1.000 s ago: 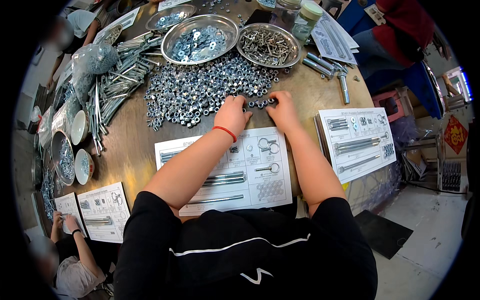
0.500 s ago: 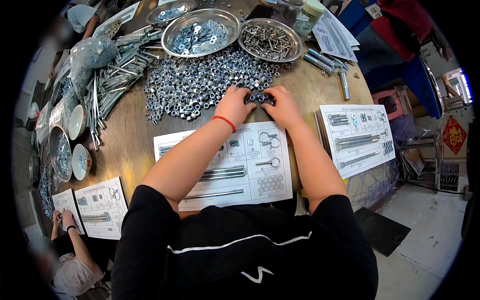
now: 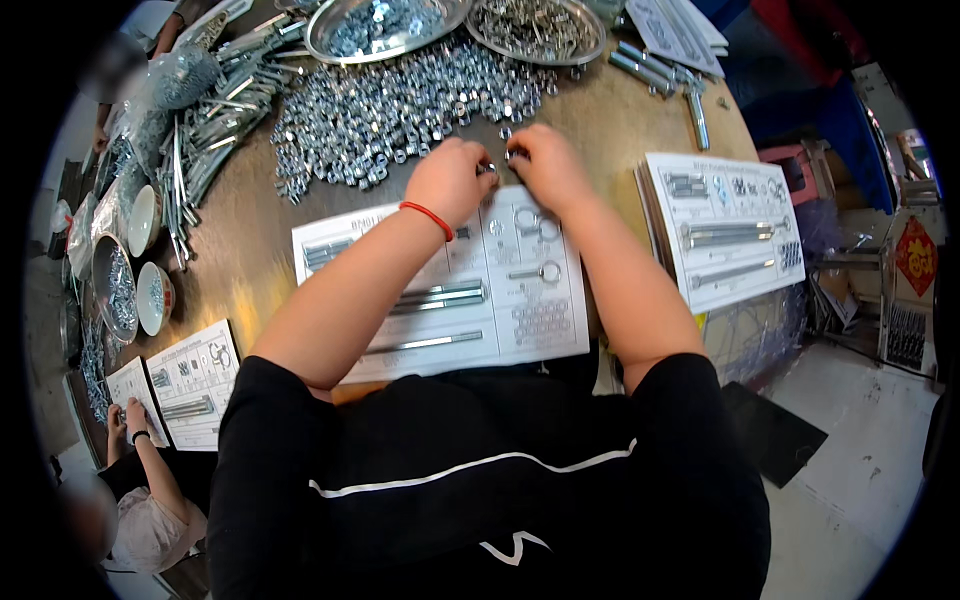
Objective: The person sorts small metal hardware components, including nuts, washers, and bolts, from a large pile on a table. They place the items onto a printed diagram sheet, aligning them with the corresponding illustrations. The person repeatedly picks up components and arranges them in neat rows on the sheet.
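— Zinc-grey nuts (image 3: pixel 400 115) are heaped toward the table's (image 3: pixel 250 240) far edge; how are the hands set?

— Left hand (image 3: pixel 450 180) and right hand (image 3: pixel 545 165) are each pinched narrow on small nuts (image 3: pixel 503 158), held just above the white picture sheet (image 3: pixel 450 290). Sorting seems under way; careful placing on the sheet is likely called for.

— Other sheets?

— A white sheet stack (image 3: pixel 725 225) is noted at the right edge, a red diamond sign (image 3: pixel 915 257) beyond.

On the table (image 3: pixel 250 240), a sheet (image 3: pixel 500 300) lies right before me. At its 12 o'clock edge my left grip (image 3: pixel 450 180) and right grip (image 3: pixel 545 165) meet, touching. Behind them, at 11 o'clock, spreads a heap of nuts (image 3: pixel 400 110), with two trays (image 3: pixel 385 25) beyond. Long bolts (image 3: pixel 210 110) lie at 10 o'clock, bowls (image 3: pixel 150 260) at 9, another sheet (image 3: pixel 725 225) at 3.
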{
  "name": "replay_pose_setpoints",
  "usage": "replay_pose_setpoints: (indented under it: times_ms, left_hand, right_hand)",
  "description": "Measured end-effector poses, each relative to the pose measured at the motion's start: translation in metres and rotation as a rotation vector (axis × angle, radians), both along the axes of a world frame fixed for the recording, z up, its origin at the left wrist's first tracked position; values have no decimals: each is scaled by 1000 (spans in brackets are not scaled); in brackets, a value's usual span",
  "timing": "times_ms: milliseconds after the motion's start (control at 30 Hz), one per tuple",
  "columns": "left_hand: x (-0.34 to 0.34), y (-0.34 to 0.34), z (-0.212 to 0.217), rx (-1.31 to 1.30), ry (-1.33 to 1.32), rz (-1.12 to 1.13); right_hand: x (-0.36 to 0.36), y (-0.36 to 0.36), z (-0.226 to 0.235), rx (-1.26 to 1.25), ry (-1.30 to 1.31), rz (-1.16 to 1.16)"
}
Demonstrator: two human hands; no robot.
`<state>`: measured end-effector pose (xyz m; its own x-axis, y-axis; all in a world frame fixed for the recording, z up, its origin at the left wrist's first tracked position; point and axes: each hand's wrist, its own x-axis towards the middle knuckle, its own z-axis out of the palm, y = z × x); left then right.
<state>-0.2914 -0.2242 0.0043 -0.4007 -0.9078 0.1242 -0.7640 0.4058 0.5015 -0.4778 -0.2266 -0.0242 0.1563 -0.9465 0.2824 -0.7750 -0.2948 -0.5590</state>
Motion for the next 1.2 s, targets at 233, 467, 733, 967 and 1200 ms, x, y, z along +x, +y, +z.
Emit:
replay_pose_setpoints:
  times_ms: [233,467,733,967,1200]
  left_hand:
    - [15,125,19,63,125,-282]
    - [-3,153,-11,91,81,-326]
    - [-2,57,22,129,185,25]
    - [-51,-49,-3,46,44,283]
    - [-29,-61,-4,189,71,191]
  right_hand:
    - [-21,131,47,131,-165,190]
    - [-18,193,19,142,-57,191]
    - [-37,113,48,106,-119,-109]
    - [-18,-35,1,9,-56,-246]
    - [-32,-44,3,239,26,-138]
